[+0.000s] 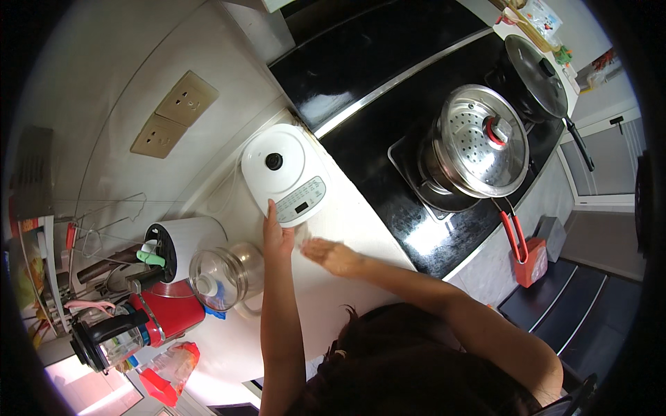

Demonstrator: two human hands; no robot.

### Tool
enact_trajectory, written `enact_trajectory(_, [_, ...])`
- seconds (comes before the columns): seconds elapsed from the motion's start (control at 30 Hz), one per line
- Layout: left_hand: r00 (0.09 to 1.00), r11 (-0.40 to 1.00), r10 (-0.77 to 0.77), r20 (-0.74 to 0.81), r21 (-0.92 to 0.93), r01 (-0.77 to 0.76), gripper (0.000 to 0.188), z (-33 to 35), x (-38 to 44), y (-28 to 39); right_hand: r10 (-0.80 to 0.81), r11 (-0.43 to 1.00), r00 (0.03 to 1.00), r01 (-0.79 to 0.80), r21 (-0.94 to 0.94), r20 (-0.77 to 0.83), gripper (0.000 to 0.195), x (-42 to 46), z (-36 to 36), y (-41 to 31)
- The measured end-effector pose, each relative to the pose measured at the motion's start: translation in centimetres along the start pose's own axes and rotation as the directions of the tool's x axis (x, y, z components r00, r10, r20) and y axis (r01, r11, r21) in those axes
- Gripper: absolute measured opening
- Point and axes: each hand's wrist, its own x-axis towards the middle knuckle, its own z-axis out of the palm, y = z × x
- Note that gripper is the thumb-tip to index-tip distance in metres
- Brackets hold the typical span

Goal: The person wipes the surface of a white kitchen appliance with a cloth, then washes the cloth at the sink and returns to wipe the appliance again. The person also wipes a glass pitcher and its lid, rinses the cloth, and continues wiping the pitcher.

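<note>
My left hand is at the front left edge of a white electric kettle base, its thumb on the rim beside the control panel. The base has a round black connector in the middle and a panel with a small dark display. The fingers under the base are hidden. My right hand hovers near the base's front edge, apart from it, its fingers together and slightly blurred; nothing shows in it. To the left of my left forearm a glass kettle jug with a lid stands on the light countertop.
A steamer pot with a glass lid and a lidded black frying pan stand on the black gas hob. A white utensil holder, a red blender and a plastic bag are at the left. Sockets are on the wall.
</note>
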Motion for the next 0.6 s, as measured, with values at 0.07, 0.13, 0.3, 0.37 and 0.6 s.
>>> enact_trajectory(0.07, [1.0, 0.999, 0.023, -0.013, 0.032, -0.023, 0.037, -0.3, 0.4, -0.6, -0.01, 0.944, 1.0, 0.013, 0.329, -0.009, 0.048, -0.9, -0.1, -1.5])
enact_trajectory(0.13, [0.998, 0.997, 0.056, -0.036, 0.061, -0.054, 0.037, -0.3, 0.5, -1.2, 0.014, 0.846, 1.0, 0.003, 0.533, -0.027, 0.056, -1.9, 0.2, -2.1])
enact_trajectory(0.3, [0.975, 0.941, 0.179, -0.131, 0.311, -0.131, 0.042, -1.2, 1.1, -2.1, 0.497, 0.777, 0.82, -0.274, 0.567, -0.284, 0.049, -3.3, -5.3, 0.4])
enact_trajectory(0.37, [0.94, 0.846, 0.267, -0.213, 0.518, -0.123, 0.046, -0.5, 1.0, -1.8, 0.483, 0.869, 0.803, -0.487, 0.081, -0.349, 0.049, -2.9, -7.5, 2.4])
enact_trajectory(0.6, [0.818, 0.561, 0.568, -0.092, 0.77, -0.304, 0.064, 2.0, -7.4, -1.9, 0.257, 0.904, 0.951, -0.3, -0.304, -0.173, 0.051, -3.7, -2.2, 2.1])
